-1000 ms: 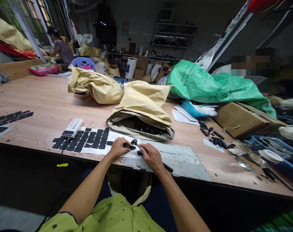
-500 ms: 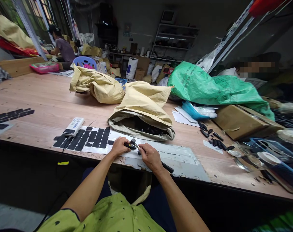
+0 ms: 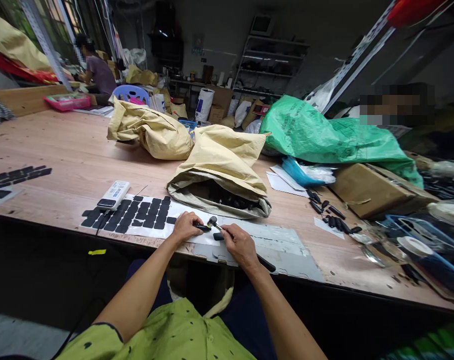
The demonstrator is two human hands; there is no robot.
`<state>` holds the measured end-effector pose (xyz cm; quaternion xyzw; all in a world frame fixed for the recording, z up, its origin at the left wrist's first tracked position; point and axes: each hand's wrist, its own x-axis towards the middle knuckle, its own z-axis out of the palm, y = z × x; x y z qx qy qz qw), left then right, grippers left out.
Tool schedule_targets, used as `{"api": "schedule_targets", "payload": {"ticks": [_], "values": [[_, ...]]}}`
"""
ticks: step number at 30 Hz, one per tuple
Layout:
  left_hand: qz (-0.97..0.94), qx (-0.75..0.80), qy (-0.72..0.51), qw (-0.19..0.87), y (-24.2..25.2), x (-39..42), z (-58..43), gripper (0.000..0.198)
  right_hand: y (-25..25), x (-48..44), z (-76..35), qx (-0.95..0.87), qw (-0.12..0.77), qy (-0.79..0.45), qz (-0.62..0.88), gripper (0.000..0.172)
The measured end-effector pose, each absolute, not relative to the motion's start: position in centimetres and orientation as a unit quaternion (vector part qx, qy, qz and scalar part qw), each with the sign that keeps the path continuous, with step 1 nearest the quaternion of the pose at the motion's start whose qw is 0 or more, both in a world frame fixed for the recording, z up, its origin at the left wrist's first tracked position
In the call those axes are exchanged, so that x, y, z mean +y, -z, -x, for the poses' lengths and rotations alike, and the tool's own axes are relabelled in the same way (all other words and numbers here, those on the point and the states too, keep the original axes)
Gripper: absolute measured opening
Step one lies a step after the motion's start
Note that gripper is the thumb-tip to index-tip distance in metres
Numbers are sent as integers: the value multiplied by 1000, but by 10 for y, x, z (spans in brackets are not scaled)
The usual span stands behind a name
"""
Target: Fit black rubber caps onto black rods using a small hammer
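In my right hand (image 3: 242, 247) is a small hammer (image 3: 212, 221) with a metal shaft and a black handle that sticks out below the palm. Its head is just right of a slim black piece (image 3: 202, 227), which my left hand (image 3: 186, 227) pinches near the table's front edge. A spot of yellow shows at this piece's tip; the rest is partly under the fingers. Beside my right fingers, another black piece (image 3: 218, 237) lies on the grey board (image 3: 287, 245). Left of my left hand, rows of flat black pieces (image 3: 116, 215) lie on a white sheet.
An open beige sack (image 3: 227, 155) holding dark pieces lies just beyond my hands. A white device (image 3: 114, 195) with a cable stands at the left. Loose black pieces (image 3: 335, 222), a cardboard box (image 3: 377, 190) and a green sack (image 3: 302, 130) are at the right. A person (image 3: 99, 75) sits far left.
The hammer head has moved right, off the black piece, and my right hand has shifted right with it. My left hand still pinches the piece.
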<state>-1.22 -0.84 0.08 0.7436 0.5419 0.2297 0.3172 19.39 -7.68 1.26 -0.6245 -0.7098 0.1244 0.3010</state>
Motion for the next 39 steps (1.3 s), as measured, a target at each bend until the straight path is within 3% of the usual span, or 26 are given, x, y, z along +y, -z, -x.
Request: {"api": "schedule_targets", "payload": {"ticks": [4,13,22,27,30,39], "values": [[-753,535,-226,308,-1,-9,13,20,-11,-58,-198,-690,322,-101,640,23],[-777,524,-202,283,-4,-14,14,25,23,-20,-209,-741,252,10,623,19],[-809,484,-206,261,-8,-27,13,14,26,-22,-205,-726,258,31,637,16],[-821,357,-202,398,-16,-95,1,23,25,-21,-204,-720,253,33,645,14],[-809,348,-114,459,1,-133,-2,25,25,-22,-203,-717,250,30,650,15],[-714,572,71,396,93,-137,20,27,22,-22,-202,-717,249,33,650,15]]}}
